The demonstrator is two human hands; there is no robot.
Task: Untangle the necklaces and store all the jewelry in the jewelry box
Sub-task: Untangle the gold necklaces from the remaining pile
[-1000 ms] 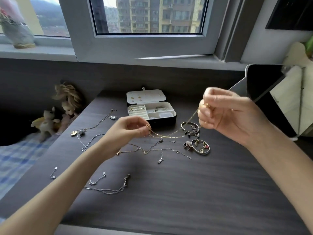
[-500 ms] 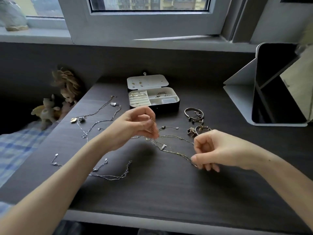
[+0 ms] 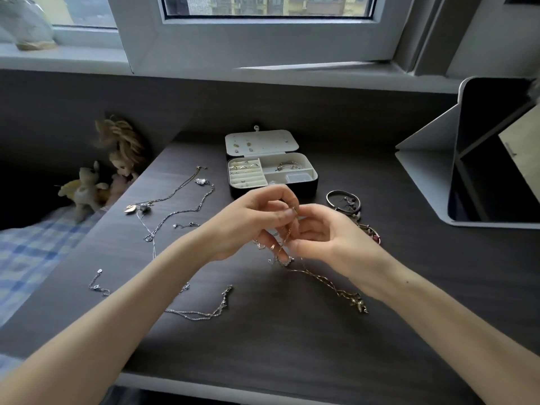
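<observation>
Over the middle of the dark desk (image 3: 292,346), my left hand (image 3: 248,226) and my right hand (image 3: 324,244) meet fingertip to fingertip, both pinching a thin gold necklace (image 3: 327,283). Its chain hangs from my fingers and trails right along the desk to a small pendant. Behind my hands stands the open jewelry box (image 3: 312,178), with rings and a bracelet in its compartments and earrings on its lid. Silver necklaces (image 3: 175,213) lie spread at the left, another silver chain (image 3: 204,312) lies near the front, and bangles (image 3: 344,200) sit right of the box.
A white folding mirror (image 3: 432,171) stands at the right rear. A doll (image 3: 125,153) and a plush toy (image 3: 84,191) sit off the desk's left edge, above a blue checked cloth (image 3: 26,258). A small silver chain (image 3: 98,283) lies near the left edge.
My right hand rose from the desk surface and came up to meet my left hand. The gold chain now hangs between both hands with its end trailing to the right.
</observation>
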